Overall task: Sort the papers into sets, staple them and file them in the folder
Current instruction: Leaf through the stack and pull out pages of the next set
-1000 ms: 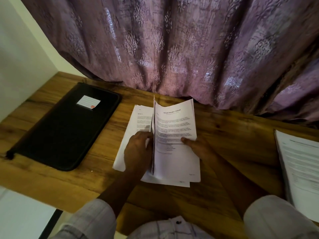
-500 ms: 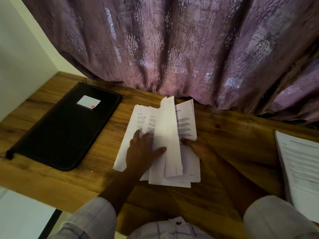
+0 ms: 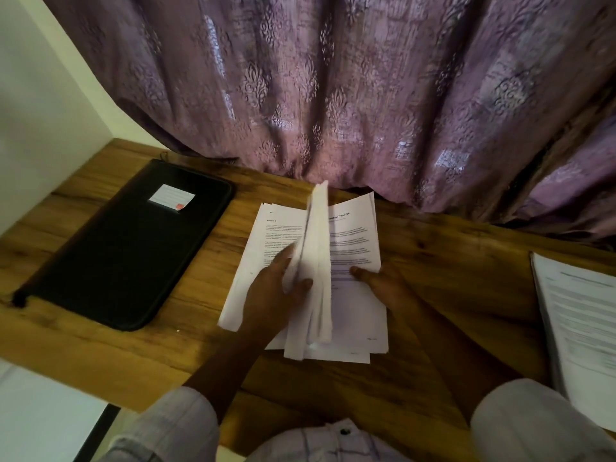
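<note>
Head view: on the grained wooden desk (image 3: 450, 295), near its far edge, white printed papers (image 3: 353, 235) lie fanned. The left hand (image 3: 280, 295) pinches a raised, blurred sheaf; the right hand (image 3: 383, 285) presses flat, fingers together. The black zipped folder (image 3: 126, 255) lies closed toward the left edge.

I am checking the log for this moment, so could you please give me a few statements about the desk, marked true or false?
1. The black folder lies closed on the wooden desk, left of the papers. True.
2. The left hand grips a raised sheaf of pages from the middle pile. True.
3. The right hand is lifted clear of the papers. False: its fingers press down on the printed page.
4. A stapler sits beside the folder. False: none is visible.
5. A second stack of papers lies at the right edge. True.
</note>
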